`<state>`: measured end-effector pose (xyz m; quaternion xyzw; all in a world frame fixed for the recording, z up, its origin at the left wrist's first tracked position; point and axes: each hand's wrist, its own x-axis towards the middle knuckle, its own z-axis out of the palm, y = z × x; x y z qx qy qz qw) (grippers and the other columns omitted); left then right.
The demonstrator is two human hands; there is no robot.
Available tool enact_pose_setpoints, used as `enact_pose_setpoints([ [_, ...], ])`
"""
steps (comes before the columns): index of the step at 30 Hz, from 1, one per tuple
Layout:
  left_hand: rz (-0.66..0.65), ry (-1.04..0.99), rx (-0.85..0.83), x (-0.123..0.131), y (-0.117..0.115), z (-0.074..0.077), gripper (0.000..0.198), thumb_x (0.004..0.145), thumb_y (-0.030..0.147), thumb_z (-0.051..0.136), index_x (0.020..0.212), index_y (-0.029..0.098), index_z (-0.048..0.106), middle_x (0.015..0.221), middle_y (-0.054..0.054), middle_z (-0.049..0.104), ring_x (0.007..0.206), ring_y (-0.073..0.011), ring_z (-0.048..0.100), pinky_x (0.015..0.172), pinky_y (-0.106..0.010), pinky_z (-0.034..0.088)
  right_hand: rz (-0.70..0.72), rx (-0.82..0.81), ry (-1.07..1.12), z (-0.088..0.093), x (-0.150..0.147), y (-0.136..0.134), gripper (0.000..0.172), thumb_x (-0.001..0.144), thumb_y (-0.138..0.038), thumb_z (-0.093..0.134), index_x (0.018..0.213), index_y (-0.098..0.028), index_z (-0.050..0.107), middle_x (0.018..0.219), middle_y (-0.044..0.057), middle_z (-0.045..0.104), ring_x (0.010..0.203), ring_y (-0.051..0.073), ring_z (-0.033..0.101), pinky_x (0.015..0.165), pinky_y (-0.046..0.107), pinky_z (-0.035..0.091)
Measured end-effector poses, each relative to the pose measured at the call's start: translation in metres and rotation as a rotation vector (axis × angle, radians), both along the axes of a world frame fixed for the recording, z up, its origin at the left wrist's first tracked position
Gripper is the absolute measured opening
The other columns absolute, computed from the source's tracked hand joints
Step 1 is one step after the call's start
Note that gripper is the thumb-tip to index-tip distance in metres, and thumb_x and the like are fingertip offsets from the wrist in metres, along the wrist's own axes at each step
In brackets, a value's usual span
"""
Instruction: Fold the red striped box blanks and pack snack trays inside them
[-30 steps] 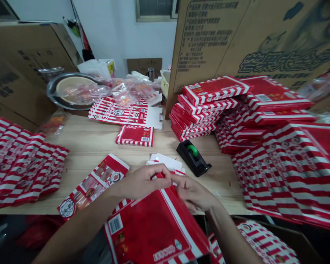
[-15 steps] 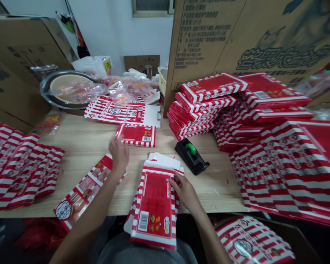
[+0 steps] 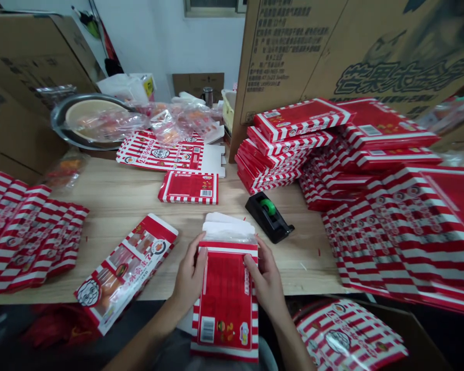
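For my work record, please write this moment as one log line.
left hand: holds red-striped carton | right hand: holds same carton | nearby: tape dispenser

A white wall (image 3: 201,46) with a window (image 3: 212,6) rises behind the wooden workbench (image 3: 139,190)

Right hand (image 3: 265,281): we find the black tape dispenser (image 3: 268,216) just ahead, the stacked striped cartons (image 3: 270,159) behind it, and the fanned carton pile (image 3: 402,232) blocking the right, with a gap of wooden tabletop (image 3: 309,247) between dispenser and pile. Left hand (image 3: 189,278): we log a narrow tabletop passage forward, between the printed carton (image 3: 126,270) and the held carton (image 3: 226,304), up to the flat carton (image 3: 188,188).
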<state>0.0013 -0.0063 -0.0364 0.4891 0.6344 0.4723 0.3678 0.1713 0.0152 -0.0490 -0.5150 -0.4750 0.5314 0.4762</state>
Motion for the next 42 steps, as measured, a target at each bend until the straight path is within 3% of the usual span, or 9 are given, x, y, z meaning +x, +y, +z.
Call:
enact_pose_setpoints([
  [4, -0.131, 0.03, -0.017, -0.004, -0.006, 0.013, 0.025, 0.089, 0.033, 0.035, 0.086, 0.019, 0.057, 0.084, -0.003, 0.063, 0.084, -0.0172, 0.058, 0.078, -0.026, 0.043, 0.011, 0.029, -0.103, 0.011, 0.009, -0.007, 0.022, 0.081, -0.041, 0.053, 0.089, -0.021, 0.059, 0.09, 0.004, 0.064, 0.087, 0.02, 0.059, 0.079, 0.031, 0.047],
  [8, -0.198, 0.043, -0.036, -0.008, 0.0, 0.025, 0.033, 0.088, 0.035, 0.038, 0.061, 0.019, 0.047, 0.06, 0.002, 0.048, 0.059, -0.0127, 0.047, 0.059, -0.023, 0.038, 0.013, 0.041, -0.111, 0.019, 0.013, -0.008, 0.029, 0.081, -0.042, 0.051, 0.061, -0.021, 0.05, 0.057, -0.003, 0.05, 0.055, 0.013, 0.049, 0.054, 0.023, 0.043],
  [11, -0.2, -0.155, -0.088, -0.009, 0.007, 0.03, 0.027, 0.086, 0.036, 0.042, 0.069, 0.018, 0.052, 0.064, 0.002, 0.052, 0.061, -0.0125, 0.049, 0.06, -0.022, 0.039, 0.038, 0.01, -0.003, 0.028, 0.012, -0.005, 0.018, 0.081, -0.041, 0.053, 0.083, -0.023, 0.056, 0.073, -0.001, 0.059, 0.068, 0.015, 0.056, 0.063, 0.024, 0.046],
  [14, -0.224, -0.48, -0.177, -0.01, 0.013, 0.032, 0.026, 0.082, 0.03, 0.05, 0.107, 0.024, 0.051, 0.081, 0.002, 0.062, 0.068, -0.0136, 0.056, 0.065, -0.024, 0.044, 0.107, -0.045, 0.101, 0.037, 0.014, -0.002, 0.036, 0.082, -0.04, 0.053, 0.115, -0.028, 0.047, 0.106, 0.003, 0.062, 0.094, 0.018, 0.058, 0.08, 0.03, 0.047],
  [17, -0.292, -0.631, -0.244, -0.011, 0.016, 0.032, 0.024, 0.076, 0.022, 0.054, 0.099, 0.021, 0.058, 0.089, -0.001, 0.066, 0.073, -0.0154, 0.059, 0.07, -0.027, 0.045, 0.174, -0.006, 0.066, 0.041, 0.02, 0.0, 0.021, 0.081, -0.037, 0.055, 0.097, -0.024, 0.061, 0.108, 0.005, 0.063, 0.099, 0.02, 0.057, 0.086, 0.032, 0.044],
  [22, -0.256, -0.6, -0.151, -0.01, 0.016, 0.031, 0.013, 0.074, 0.015, 0.052, 0.063, 0.017, 0.059, 0.095, -0.003, 0.068, 0.091, -0.0199, 0.059, 0.082, -0.031, 0.043, 0.233, -0.013, 0.07, 0.046, 0.024, 0.005, 0.014, 0.073, -0.033, 0.066, 0.071, -0.02, 0.062, 0.111, 0.005, 0.063, 0.104, 0.022, 0.056, 0.086, 0.031, 0.043],
  [30, -0.228, -0.737, -0.244, -0.007, 0.006, 0.03, 0.013, 0.078, 0.025, 0.056, 0.09, 0.02, 0.058, 0.084, 0.0, 0.067, 0.072, -0.0163, 0.061, 0.065, -0.025, 0.045, 0.257, -0.204, -0.016, 0.072, 0.015, 0.016, 0.023, 0.065, -0.036, 0.071, 0.074, -0.018, 0.06, 0.068, -0.003, 0.064, 0.059, 0.012, 0.056, 0.056, 0.022, 0.043],
  [36, -0.354, -0.61, -0.176, -0.019, -0.001, 0.019, 0.008, 0.083, 0.024, 0.053, 0.081, 0.019, 0.059, 0.106, -0.004, 0.064, 0.099, -0.0192, 0.057, 0.084, -0.03, 0.043, 0.357, -0.262, 0.042, 0.069, 0.018, 0.015, 0.019, 0.063, -0.034, 0.072, 0.065, -0.017, 0.064, 0.086, 0.003, 0.07, 0.074, 0.015, 0.061, 0.068, 0.026, 0.045],
  [42, -0.487, -0.473, -0.245, -0.022, -0.005, 0.02, 0.02, 0.077, 0.029, 0.061, 0.094, 0.02, 0.059, 0.11, -0.005, 0.062, 0.101, -0.0208, 0.057, 0.079, -0.028, 0.045, 0.438, -0.284, -0.088, 0.069, 0.024, 0.018, 0.021, 0.065, -0.031, 0.071, 0.082, -0.019, 0.067, 0.081, 0.001, 0.069, 0.07, 0.014, 0.061, 0.066, 0.026, 0.047],
])
